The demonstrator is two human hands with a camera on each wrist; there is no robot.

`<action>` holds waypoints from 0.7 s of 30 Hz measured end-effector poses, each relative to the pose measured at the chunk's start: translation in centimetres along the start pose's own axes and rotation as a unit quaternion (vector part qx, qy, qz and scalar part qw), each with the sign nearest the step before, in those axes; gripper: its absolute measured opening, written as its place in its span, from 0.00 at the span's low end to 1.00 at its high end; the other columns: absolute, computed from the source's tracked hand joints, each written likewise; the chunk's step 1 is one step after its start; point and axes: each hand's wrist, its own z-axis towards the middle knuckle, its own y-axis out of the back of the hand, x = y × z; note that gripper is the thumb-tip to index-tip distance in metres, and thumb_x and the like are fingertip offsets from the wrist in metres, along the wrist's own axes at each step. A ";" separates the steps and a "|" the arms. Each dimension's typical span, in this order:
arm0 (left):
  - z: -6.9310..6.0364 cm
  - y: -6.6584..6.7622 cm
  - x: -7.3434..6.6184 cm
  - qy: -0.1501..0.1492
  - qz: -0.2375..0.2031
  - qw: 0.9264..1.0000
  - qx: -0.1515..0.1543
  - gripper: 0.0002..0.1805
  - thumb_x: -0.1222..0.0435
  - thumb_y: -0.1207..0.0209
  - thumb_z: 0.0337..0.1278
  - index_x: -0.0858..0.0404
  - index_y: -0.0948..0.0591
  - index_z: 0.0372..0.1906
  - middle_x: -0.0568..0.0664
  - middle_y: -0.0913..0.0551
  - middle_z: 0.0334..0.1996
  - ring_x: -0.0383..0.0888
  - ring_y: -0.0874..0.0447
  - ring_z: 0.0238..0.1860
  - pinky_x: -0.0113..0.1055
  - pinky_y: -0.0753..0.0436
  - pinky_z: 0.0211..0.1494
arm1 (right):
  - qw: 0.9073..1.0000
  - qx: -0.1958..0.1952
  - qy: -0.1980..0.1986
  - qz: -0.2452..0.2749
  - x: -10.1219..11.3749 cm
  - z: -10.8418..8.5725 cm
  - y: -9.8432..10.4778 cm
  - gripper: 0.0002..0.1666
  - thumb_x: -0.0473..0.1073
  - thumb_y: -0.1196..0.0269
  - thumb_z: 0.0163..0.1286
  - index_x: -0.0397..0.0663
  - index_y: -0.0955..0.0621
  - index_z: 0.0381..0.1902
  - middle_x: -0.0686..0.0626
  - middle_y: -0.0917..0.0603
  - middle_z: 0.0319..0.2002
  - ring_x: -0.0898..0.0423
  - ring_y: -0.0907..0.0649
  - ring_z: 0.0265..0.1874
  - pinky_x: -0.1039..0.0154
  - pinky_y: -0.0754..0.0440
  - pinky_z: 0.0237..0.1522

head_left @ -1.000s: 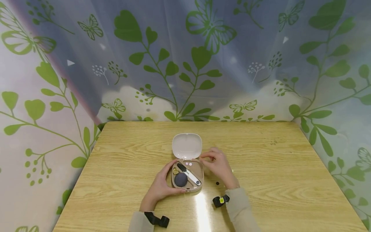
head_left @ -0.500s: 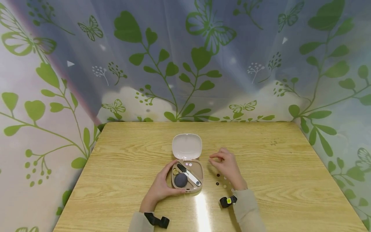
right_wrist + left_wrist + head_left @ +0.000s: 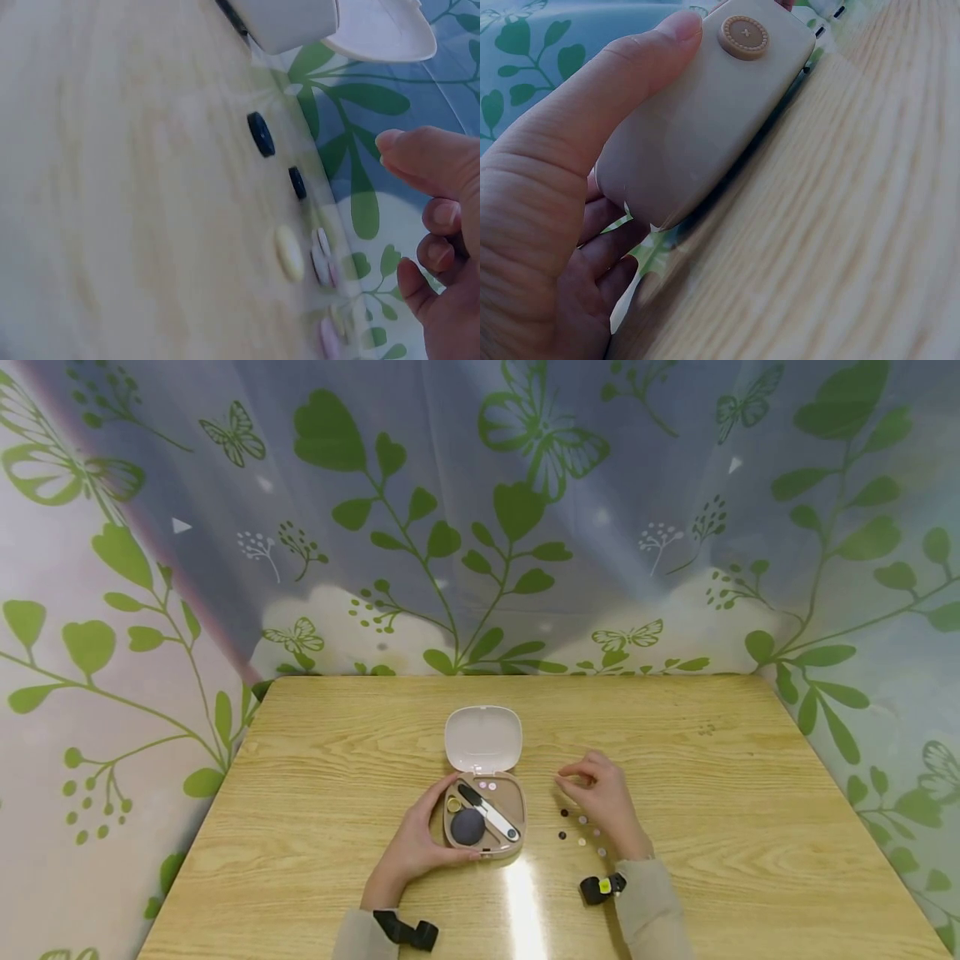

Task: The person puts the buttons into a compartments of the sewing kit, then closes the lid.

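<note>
In the head view, a beige storage box point(image 3: 512, 797) stands open on the wooden desk point(image 3: 337, 760), and its pale lid point(image 3: 483, 739) leans back behind it. Inside, two pale buttons point(image 3: 492, 786) lie in the far right compartment. A white-and-black tool point(image 3: 495, 817) lies diagonally across the middle, and on its left side are a golden round piece point(image 3: 453, 805) and a dark ball point(image 3: 468, 826). The left hand point(image 3: 420, 839) holds the box, thumb along the near side. The right hand point(image 3: 606, 795) is at the right of the box, near two black buttons point(image 3: 564, 812) and several light buttons point(image 3: 582, 819); its grip is loosely bent, thumb and forefinger tips slightly apart.

In the left wrist view, the thumb presses the box wall beside a round latch point(image 3: 744, 37).

In the right wrist view, the other fingers are curled loosely; the box's corner appears at the top.
</note>
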 end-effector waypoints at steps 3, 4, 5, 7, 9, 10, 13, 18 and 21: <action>0.0 0.0 -0.3 0.003 0.003 1.000 0.002 0.65 0.59 0.15 0.22 0.49 0.38 0.76 0.47 0.35 0.73 0.47 0.42 0.74 0.52 0.44 0.76 | 1.000 -0.003 -0.013 -0.005 -0.4 -0.3 0.2 0.07 0.32 0.23 0.51 0.45 0.11 0.27 0.56 0.30 0.20 0.63 0.34 0.22 0.69 0.34 0.23; 0.0 0.0 -0.6 0.003 0.003 1.000 0.003 0.65 0.60 0.15 0.22 0.51 0.38 0.76 0.48 0.35 0.73 0.48 0.42 0.74 0.52 0.44 0.76 | 1.000 -0.003 -0.019 -0.007 -0.5 -0.3 0.3 0.07 0.32 0.23 0.52 0.45 0.11 0.27 0.56 0.31 0.20 0.63 0.34 0.22 0.68 0.34 0.24; -0.1 0.1 -1.0 0.002 0.003 1.000 0.005 0.65 0.61 0.15 0.23 0.53 0.38 0.76 0.50 0.36 0.73 0.50 0.42 0.74 0.53 0.44 0.75 | 1.000 -0.002 -0.024 -0.009 -0.5 -0.4 0.4 0.06 0.32 0.23 0.52 0.45 0.11 0.28 0.56 0.31 0.21 0.62 0.34 0.22 0.68 0.34 0.24; -0.2 0.2 -2.0 0.001 0.003 1.000 0.007 0.64 0.63 0.15 0.24 0.57 0.38 0.76 0.53 0.36 0.73 0.51 0.42 0.74 0.53 0.44 0.75 | 0.999 0.001 -0.037 -0.009 -0.6 -0.6 0.6 0.06 0.33 0.24 0.53 0.46 0.11 0.28 0.56 0.32 0.21 0.62 0.34 0.23 0.68 0.35 0.24; -0.3 0.4 -3.0 -0.002 0.002 1.000 0.009 0.63 0.63 0.16 0.25 0.60 0.38 0.76 0.55 0.35 0.73 0.51 0.41 0.74 0.54 0.43 0.75 | 0.999 0.003 -0.047 -0.008 -0.7 -0.8 0.8 0.05 0.33 0.24 0.54 0.46 0.11 0.28 0.56 0.33 0.20 0.61 0.35 0.22 0.67 0.36 0.24; -0.4 0.5 -3.4 -0.003 0.000 1.000 0.010 0.63 0.63 0.16 0.26 0.60 0.37 0.75 0.55 0.35 0.72 0.52 0.41 0.74 0.54 0.43 0.75 | 0.999 0.003 -0.049 -0.009 -0.7 -0.9 0.9 0.05 0.33 0.25 0.55 0.46 0.11 0.28 0.55 0.33 0.20 0.61 0.35 0.22 0.67 0.36 0.24; -0.5 0.6 -4.2 -0.007 -0.001 1.000 0.009 0.62 0.63 0.16 0.26 0.62 0.37 0.75 0.56 0.34 0.72 0.53 0.40 0.73 0.56 0.42 0.74 | 0.999 0.002 -0.049 -0.010 -1.0 -1.2 1.1 0.05 0.33 0.25 0.54 0.45 0.11 0.29 0.55 0.33 0.20 0.60 0.35 0.22 0.67 0.36 0.24; -0.5 0.6 -4.1 -0.011 -0.004 1.000 0.006 0.62 0.63 0.16 0.26 0.61 0.36 0.75 0.56 0.34 0.72 0.53 0.39 0.73 0.56 0.42 0.74 | 0.999 -0.006 -0.048 -0.015 -1.4 -1.5 1.3 0.06 0.32 0.24 0.53 0.44 0.11 0.29 0.54 0.33 0.20 0.61 0.34 0.22 0.68 0.35 0.24; -0.4 0.5 -3.4 -0.008 -0.005 1.000 0.005 0.63 0.61 0.15 0.25 0.59 0.37 0.75 0.53 0.34 0.72 0.50 0.40 0.73 0.54 0.42 0.75 | 0.998 -0.009 -0.055 -0.012 -1.8 -1.7 1.3 0.06 0.32 0.24 0.53 0.45 0.11 0.29 0.54 0.33 0.20 0.62 0.34 0.23 0.68 0.35 0.24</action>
